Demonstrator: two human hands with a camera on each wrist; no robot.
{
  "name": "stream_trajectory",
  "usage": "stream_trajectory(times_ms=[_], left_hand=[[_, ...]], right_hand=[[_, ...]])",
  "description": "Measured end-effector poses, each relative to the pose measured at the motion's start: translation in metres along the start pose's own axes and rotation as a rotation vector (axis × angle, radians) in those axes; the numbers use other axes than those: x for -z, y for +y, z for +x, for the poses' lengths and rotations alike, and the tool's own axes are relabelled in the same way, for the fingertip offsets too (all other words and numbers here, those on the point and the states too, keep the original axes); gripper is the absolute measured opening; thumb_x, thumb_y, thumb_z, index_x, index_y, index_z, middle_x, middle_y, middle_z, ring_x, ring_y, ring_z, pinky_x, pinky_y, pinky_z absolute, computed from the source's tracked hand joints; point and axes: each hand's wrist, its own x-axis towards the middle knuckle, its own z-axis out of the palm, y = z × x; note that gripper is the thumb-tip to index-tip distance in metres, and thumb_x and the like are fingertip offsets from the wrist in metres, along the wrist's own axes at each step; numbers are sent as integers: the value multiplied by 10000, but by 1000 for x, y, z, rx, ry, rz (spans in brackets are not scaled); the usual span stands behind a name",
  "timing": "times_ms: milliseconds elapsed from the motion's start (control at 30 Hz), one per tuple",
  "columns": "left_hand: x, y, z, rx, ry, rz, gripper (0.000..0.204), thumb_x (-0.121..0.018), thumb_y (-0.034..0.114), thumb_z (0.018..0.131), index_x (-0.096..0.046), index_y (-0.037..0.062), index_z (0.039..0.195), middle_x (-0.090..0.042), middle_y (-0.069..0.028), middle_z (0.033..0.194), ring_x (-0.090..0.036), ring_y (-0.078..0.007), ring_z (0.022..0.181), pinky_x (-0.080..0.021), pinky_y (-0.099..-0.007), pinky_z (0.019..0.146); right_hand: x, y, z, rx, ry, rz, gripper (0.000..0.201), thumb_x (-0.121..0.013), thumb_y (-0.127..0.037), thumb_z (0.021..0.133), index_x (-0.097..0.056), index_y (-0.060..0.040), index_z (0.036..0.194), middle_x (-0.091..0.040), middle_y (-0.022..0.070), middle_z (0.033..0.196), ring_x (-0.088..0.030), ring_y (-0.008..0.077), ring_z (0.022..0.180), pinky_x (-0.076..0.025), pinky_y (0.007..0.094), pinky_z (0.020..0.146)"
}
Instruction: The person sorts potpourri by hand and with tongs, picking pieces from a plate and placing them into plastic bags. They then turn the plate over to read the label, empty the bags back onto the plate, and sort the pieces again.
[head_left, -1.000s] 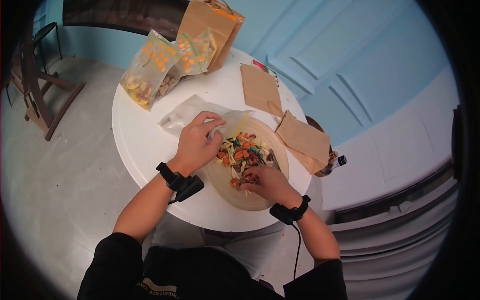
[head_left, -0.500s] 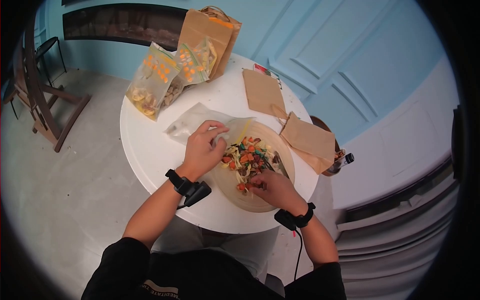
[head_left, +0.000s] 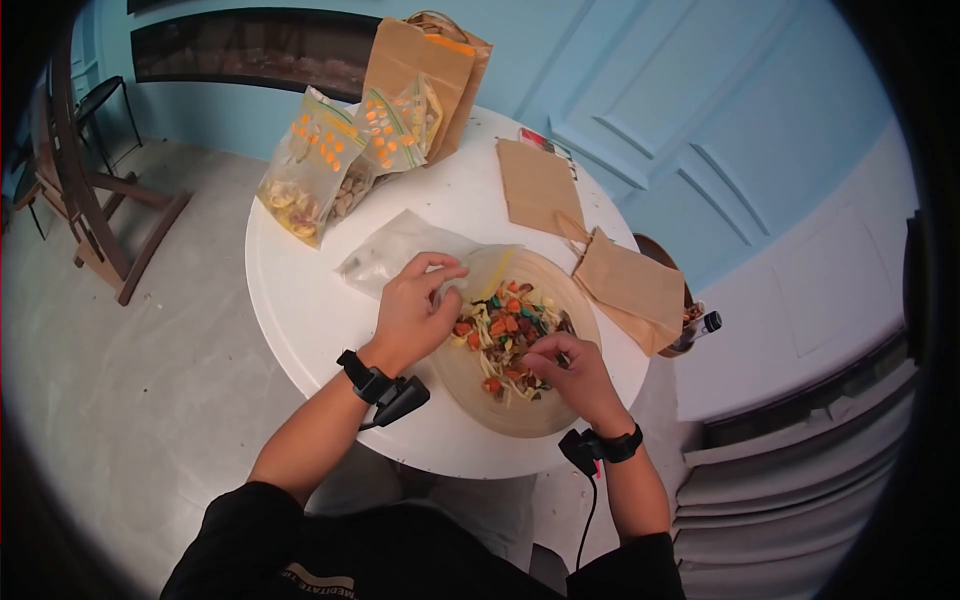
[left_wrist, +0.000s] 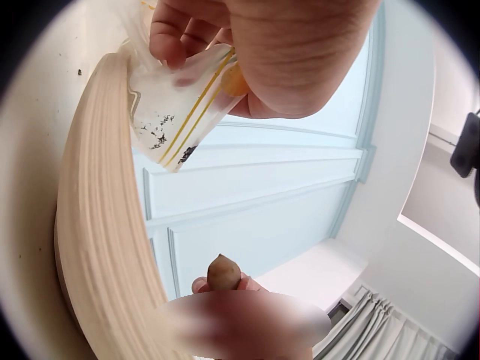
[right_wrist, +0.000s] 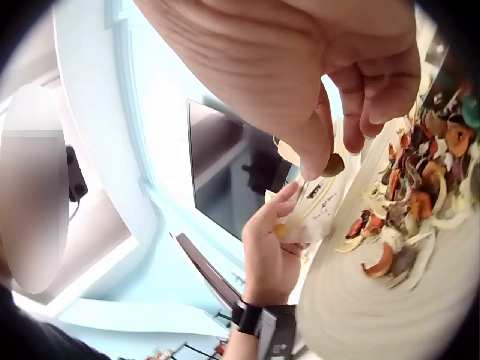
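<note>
My left hand [head_left: 410, 312] pinches the mouth of a clear zip bag [head_left: 392, 250] with a yellow seal. The bag [left_wrist: 169, 112] lies partly over the edge of a round wooden plate [head_left: 465, 395]. On the plate is a heap of potpourri [head_left: 508, 325], mixed orange, cream, green and brown dried pieces. Over the heap's near right side, my right hand [head_left: 580, 378] pinches a small brown nut-like piece [left_wrist: 223, 274] between thumb and fingertips. It shows a pointed tip in the left wrist view; in the right wrist view the piece [right_wrist: 334, 166] peeks past the thumb.
Filled zip bags [head_left: 315, 160] with orange dots stand at the back left, against a tall paper bag [head_left: 415, 75]. A flat paper bag [head_left: 540, 185] and a smaller handled one [head_left: 630, 285] lie right of the plate. A dark-capped bottle [head_left: 708, 324] sits beyond the table's right edge.
My right hand has come up from the potpourri, its thumb and fingertips now together on a small piece. My left hand keeps its place at the bag's mouth. The head view has shifted slightly.
</note>
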Motion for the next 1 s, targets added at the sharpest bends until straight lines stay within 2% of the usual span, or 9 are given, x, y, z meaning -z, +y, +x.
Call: stream_trajectory(times_ms=[133, 233, 367, 467, 567, 667, 767, 867, 1000], left_hand=[[3, 4, 0, 20, -16, 22, 284, -620, 62, 852, -756, 46, 1101, -675, -74, 1160, -569, -120, 590, -485, -265, 601], [4, 11, 0, 49, -29, 21, 282, -623, 71, 855, -754, 39, 1102, -674, -80, 1164, -593, -132, 598, -503, -273, 624], [1, 6, -1, 21, -11, 8, 314, -612, 9, 845, -756, 58, 1121, -663, -45, 1187, -481, -40, 584, -394, -209, 528], [1, 4, -1, 12, -4, 20, 314, -610, 4, 846, -754, 54, 1120, -664, -45, 1187, -484, -38, 587, -392, -208, 529], [3, 10, 0, 52, -13, 31, 286, -624, 44, 846, -756, 33, 1100, -673, -75, 1165, -570, -108, 622, -479, -248, 624], [1, 7, 0, -8, -1, 38, 301, -606, -3, 859, -753, 49, 1116, -667, -44, 1182, -499, -39, 633, -394, -205, 548], [2, 12, 0, 30, 7, 26, 297, -605, -7, 865, -752, 45, 1117, -668, -40, 1183, -501, -38, 650, -392, -202, 563], [2, 8, -1, 9, 25, 44, 297, -603, -11, 867, -751, 41, 1119, -668, -33, 1188, -489, -34, 644, -387, -201, 568], [4, 10, 0, 16, 33, 53, 297, -605, -14, 869, -750, 39, 1123, -667, -30, 1187, -471, -27, 639, -379, -198, 571]], right_hand=[[2, -2, 3, -165, 16, 131, 95, -736, -121, 935, -707, -44, 982, -659, -38, 802, -561, 39, 723, -463, 219, 651], [4, 4, 5, -115, 30, 14, 136, -752, -141, 921, -696, -27, 971, -662, -26, 814, -570, 53, 728, -465, 229, 635], [13, 5, -2, 15, 217, -382, 275, -800, -246, 869, -691, -29, 996, -687, 48, 859, -620, 161, 733, -497, 297, 653], [32, 3, -20, -71, 265, -792, 444, -817, -377, 818, -690, -48, 1089, -705, 120, 949, -664, 311, 889, -537, 407, 754], [40, 22, -37, -82, 203, -867, 440, -806, -351, 838, -678, -53, 1136, -699, 129, 961, -658, 312, 918, -535, 412, 778], [42, 37, -44, -31, 202, -741, 406, -778, -299, 869, -667, -51, 1171, -690, 135, 975, -653, 323, 945, -529, 420, 787], [43, 37, -44, -3, 246, -642, 360, -751, -224, 893, -659, -41, 1189, -686, 152, 999, -645, 337, 927, -523, 414, 780], [45, 46, -44, 49, 327, -549, 344, -737, -179, 905, -653, -35, 1206, -680, 159, 1006, -634, 302, 865, -514, 359, 742], [53, 45, -44, -12, 464, -361, 311, -714, -178, 945, -648, -22, 1205, -664, 100, 974, -585, 162, 817, -473, 267, 727]])
